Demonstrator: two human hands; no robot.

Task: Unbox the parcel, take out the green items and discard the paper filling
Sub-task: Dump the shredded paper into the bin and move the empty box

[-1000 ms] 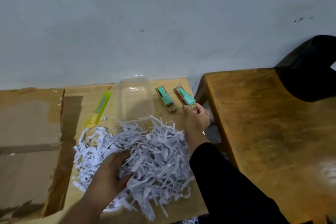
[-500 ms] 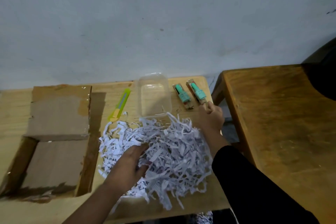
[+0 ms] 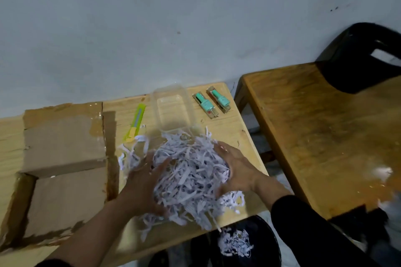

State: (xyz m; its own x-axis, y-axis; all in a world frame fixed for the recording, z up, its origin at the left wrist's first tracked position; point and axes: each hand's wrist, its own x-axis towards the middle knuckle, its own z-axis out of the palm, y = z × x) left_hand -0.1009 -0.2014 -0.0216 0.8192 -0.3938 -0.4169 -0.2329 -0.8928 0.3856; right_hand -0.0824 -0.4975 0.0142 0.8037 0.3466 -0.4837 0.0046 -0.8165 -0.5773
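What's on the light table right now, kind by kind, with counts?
Green items: 2
Clear plastic tub: 1
Yellow-green utility knife: 1
Opened cardboard box: 1
Shredded paper pile, gathered between left hand and right hand: 1
Total: 6

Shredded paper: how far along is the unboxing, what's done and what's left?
Done: the box lies open and flattened, and two green items sit on the table's far end. Some paper already lies in the dark bin below. In hand: the left hand and right hand gather the paper pile between them. Left: dropping that pile and the stray strips into the bin.
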